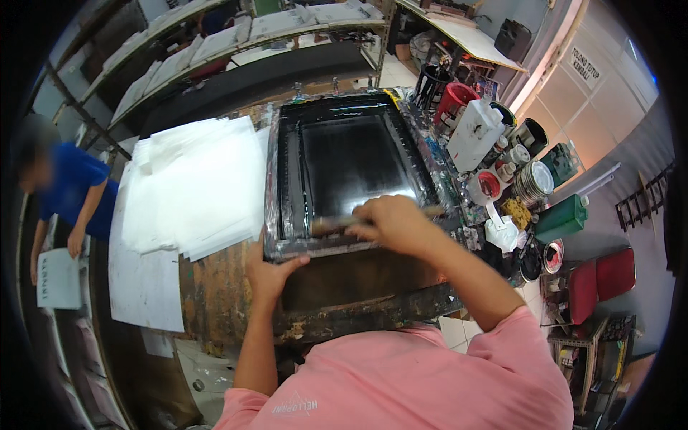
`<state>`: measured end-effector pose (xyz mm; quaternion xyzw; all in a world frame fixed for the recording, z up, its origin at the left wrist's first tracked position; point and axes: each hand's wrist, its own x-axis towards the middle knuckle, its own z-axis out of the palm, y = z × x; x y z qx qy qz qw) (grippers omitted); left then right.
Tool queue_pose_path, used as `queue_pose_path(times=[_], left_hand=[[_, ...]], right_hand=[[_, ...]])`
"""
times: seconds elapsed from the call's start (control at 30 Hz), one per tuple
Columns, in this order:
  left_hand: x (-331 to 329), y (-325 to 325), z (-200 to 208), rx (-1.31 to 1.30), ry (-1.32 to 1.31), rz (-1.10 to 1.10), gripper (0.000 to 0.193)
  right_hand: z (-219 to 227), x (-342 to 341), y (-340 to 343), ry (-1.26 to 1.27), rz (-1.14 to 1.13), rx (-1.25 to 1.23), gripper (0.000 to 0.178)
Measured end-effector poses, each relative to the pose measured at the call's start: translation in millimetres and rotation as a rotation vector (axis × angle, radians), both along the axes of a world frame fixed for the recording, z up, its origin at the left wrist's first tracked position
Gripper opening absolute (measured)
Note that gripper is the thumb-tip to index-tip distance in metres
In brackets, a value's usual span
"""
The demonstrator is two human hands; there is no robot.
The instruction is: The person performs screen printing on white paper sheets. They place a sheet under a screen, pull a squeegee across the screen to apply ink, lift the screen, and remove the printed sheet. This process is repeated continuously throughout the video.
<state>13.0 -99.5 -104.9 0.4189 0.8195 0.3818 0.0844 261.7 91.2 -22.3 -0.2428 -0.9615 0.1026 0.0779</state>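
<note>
A screen printing frame (pixel 271 215) lies on the stained worktable, its mesh coated with glossy black ink (pixel 351 154). My right hand (pixel 393 223) is closed around a wooden-handled squeegee (pixel 330 224), which lies crosswise over the near part of the mesh. With my left hand (pixel 269 272) I grip the frame's near left corner. The thumb stretches along the near edge, while the other fingers are partly hidden at the left side. Left of the frame, a loose pile of white sheets (pixel 193 186) rests on the table, apart from both hands.
Ink cans, a white jug (pixel 475 135) and a green jerrycan (pixel 562 218) crowd the right side. A red chair (pixel 602 283) stands beyond them. Behind the table are racks with white sheets (pixel 279 25). A person in blue (pixel 75 183) holds a pale bag (pixel 59 278) at left.
</note>
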Motion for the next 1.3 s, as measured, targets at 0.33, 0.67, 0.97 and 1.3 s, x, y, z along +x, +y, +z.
queue_pose_path(times=[0.33, 0.67, 0.97, 1.3], left_hand=[[-3.0, -13.2, -48.4, -0.191, 0.274, -0.008, 0.109], [-1.7, -17.9, -45.4, -0.092, 0.072, 0.007, 0.112], [1.3, -21.8, -60.9, 0.103, 0.168, -0.025, 0.12], [2.9, -7.2, -57.6, 0.279, -0.191, -0.079, 0.111]], right_hand=[[-93.5, -33.1, 41.6, 0.2, -0.05, 0.146, 0.05], [-69.8, -151.2, 265.4, 0.041, 0.058, 0.147, 0.046], [-93.7, -141.8, 249.1, 0.149, -0.006, 0.277, 0.042], [-29.3, -11.6, 5.4, -0.039, -0.033, 0.044, 0.047]])
